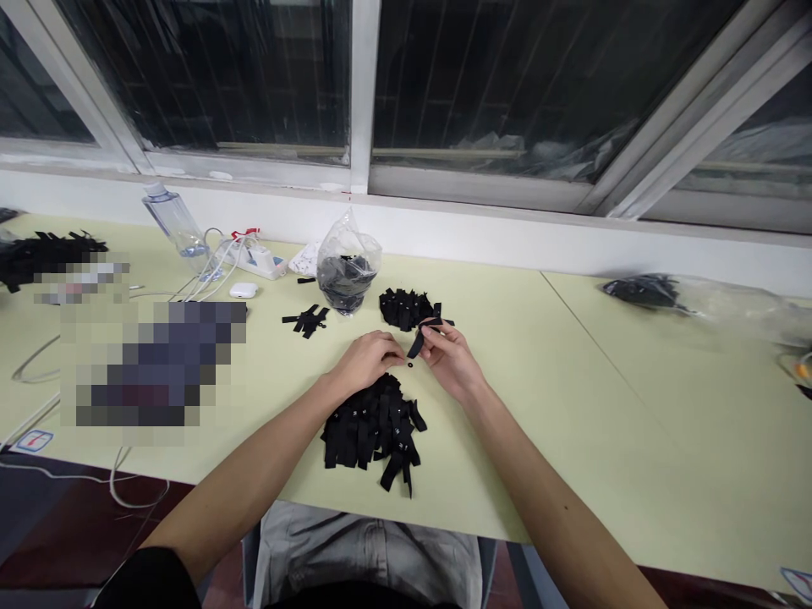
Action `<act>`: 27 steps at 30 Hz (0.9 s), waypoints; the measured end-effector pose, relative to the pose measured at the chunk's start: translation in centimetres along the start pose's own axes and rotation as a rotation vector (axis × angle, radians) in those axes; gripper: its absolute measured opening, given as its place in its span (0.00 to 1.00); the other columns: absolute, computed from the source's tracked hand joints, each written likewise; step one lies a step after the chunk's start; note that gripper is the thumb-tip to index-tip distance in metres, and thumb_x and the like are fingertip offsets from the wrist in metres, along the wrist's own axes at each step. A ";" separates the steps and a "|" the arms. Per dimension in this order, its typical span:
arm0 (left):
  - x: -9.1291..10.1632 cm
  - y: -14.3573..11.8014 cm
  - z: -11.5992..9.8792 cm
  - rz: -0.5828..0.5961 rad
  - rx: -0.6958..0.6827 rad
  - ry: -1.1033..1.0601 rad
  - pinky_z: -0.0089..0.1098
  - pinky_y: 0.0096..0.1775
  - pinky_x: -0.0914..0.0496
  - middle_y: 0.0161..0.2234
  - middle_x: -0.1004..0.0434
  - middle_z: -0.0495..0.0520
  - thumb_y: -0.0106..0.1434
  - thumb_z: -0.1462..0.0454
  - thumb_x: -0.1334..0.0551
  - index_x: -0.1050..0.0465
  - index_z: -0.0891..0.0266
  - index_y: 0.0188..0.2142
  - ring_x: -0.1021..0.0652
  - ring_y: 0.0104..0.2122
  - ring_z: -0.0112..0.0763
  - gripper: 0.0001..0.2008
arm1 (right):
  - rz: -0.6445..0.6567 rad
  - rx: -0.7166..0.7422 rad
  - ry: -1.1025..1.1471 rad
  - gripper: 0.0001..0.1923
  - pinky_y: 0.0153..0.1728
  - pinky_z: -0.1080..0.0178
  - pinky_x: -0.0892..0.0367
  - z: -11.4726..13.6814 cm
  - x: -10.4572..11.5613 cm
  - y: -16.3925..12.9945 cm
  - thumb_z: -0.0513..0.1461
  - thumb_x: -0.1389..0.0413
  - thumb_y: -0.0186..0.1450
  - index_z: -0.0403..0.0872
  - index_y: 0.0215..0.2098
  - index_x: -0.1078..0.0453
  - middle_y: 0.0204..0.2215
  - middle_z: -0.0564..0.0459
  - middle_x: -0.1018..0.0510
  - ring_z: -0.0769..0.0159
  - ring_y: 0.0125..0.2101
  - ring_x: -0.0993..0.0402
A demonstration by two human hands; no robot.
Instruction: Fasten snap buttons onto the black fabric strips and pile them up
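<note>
Pinching a short black strap (419, 340) near the centre of the frame, the right hand (452, 359) has its fingers closed on the strap's upper end, so its long axis slants from upper right down to lower left, the free end pointing at the left hand (366, 360). That hand's fingers are curled shut just beside the lower end; whether they grip anything I cannot tell. Below both hands a pile of black straps (373, 427) lies on the pale green tabletop (571, 381), bearing small white marks too tiny to read. A second heap (406, 307) sits just above the hands. Left of it, a clear plastic bag (348, 266) stands open with more black pieces inside. A clear bottle (174, 220) stands at upper left.
</note>
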State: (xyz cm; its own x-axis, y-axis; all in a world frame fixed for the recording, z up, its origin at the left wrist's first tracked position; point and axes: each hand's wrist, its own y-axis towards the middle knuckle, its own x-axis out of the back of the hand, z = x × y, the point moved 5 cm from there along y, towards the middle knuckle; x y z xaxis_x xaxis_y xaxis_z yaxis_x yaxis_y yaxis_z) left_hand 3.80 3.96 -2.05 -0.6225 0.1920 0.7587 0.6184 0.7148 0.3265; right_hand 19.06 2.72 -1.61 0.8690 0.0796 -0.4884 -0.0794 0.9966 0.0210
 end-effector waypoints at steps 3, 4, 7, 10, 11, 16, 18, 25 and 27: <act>0.7 -0.1 0.6 -0.052 0.033 -0.058 0.33 0.47 0.32 0.42 0.21 0.54 0.69 0.63 0.43 0.22 0.59 0.42 0.24 0.43 0.35 0.10 | -0.071 0.025 0.065 0.08 0.23 0.69 0.38 1.0 1.3 0.3 0.38 0.32 0.56 0.47 0.33 0.24 0.26 0.58 0.27 0.77 0.20 0.40; 0.8 -0.2 0.7 -0.061 0.048 -0.066 0.33 0.47 0.31 0.43 0.22 0.54 0.69 0.62 0.43 0.22 0.59 0.43 0.24 0.43 0.35 0.10 | -0.094 0.035 0.086 0.08 0.23 0.69 0.37 1.2 1.7 0.4 0.38 0.32 0.56 0.47 0.32 0.25 0.27 0.58 0.26 0.77 0.20 0.40; 0.5 0.0 0.5 -0.035 0.043 -0.068 0.34 0.48 0.31 0.45 0.22 0.54 0.67 0.58 0.39 0.22 0.57 0.46 0.24 0.45 0.36 0.11 | -0.132 0.058 0.139 0.08 0.24 0.69 0.35 1.6 2.7 0.5 0.38 0.32 0.56 0.48 0.30 0.26 0.29 0.58 0.25 0.78 0.20 0.41; -0.4 0.5 -0.3 0.026 0.023 -0.047 0.35 0.49 0.32 0.44 0.22 0.53 0.63 0.55 0.36 0.21 0.55 0.44 0.25 0.47 0.39 0.12 | -0.134 0.059 0.160 0.08 0.24 0.68 0.36 1.5 2.9 0.6 0.38 0.32 0.56 0.48 0.30 0.27 0.29 0.59 0.26 0.78 0.20 0.42; -0.7 0.7 -0.5 0.040 0.031 -0.035 0.36 0.48 0.31 0.43 0.22 0.53 0.62 0.56 0.35 0.20 0.55 0.43 0.24 0.46 0.39 0.11 | -0.134 0.060 0.157 0.09 0.24 0.68 0.36 1.4 2.9 0.6 0.38 0.32 0.56 0.48 0.30 0.27 0.28 0.59 0.26 0.78 0.20 0.42; -1.0 1.2 -0.9 0.065 0.083 -0.011 0.34 0.41 0.31 0.36 0.22 0.52 0.61 0.62 0.34 0.20 0.57 0.34 0.23 0.39 0.38 0.04 | -0.138 0.061 0.067 0.09 0.24 0.65 0.37 1.1 2.6 0.6 0.40 0.32 0.56 0.49 0.30 0.28 0.28 0.58 0.26 0.76 0.20 0.42; -1.0 1.1 -0.9 0.069 0.082 0.000 0.34 0.41 0.32 0.35 0.22 0.53 0.62 0.63 0.35 0.21 0.58 0.33 0.23 0.40 0.38 0.03 | -0.133 0.051 0.024 0.10 0.24 0.65 0.37 0.9 2.4 0.6 0.41 0.32 0.56 0.49 0.30 0.28 0.28 0.58 0.27 0.75 0.20 0.42; -0.2 0.6 -0.1 0.060 0.056 0.095 0.35 0.44 0.33 0.37 0.25 0.55 0.64 0.65 0.38 0.24 0.61 0.36 0.26 0.42 0.39 0.04 | -0.077 0.021 -0.011 0.10 0.22 0.67 0.41 -0.1 1.5 0.4 0.41 0.31 0.55 0.48 0.30 0.27 0.22 0.59 0.33 0.75 0.21 0.40; 0.2 0.5 0.6 0.050 0.103 0.072 0.34 0.42 0.32 0.37 0.25 0.55 0.63 0.63 0.36 0.24 0.61 0.37 0.26 0.41 0.39 0.04 | -0.081 0.016 -0.019 0.10 0.22 0.66 0.41 -0.2 1.3 0.4 0.41 0.31 0.55 0.48 0.30 0.27 0.21 0.60 0.33 0.75 0.20 0.40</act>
State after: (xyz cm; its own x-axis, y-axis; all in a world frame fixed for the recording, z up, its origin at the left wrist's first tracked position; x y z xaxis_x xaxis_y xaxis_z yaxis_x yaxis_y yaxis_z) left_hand 3.73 4.75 -2.10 -0.5538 0.1824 0.8124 0.5928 0.7715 0.2309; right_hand 20.08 3.19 -2.44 0.8812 -0.0014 -0.4728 -0.0004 1.0000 -0.0037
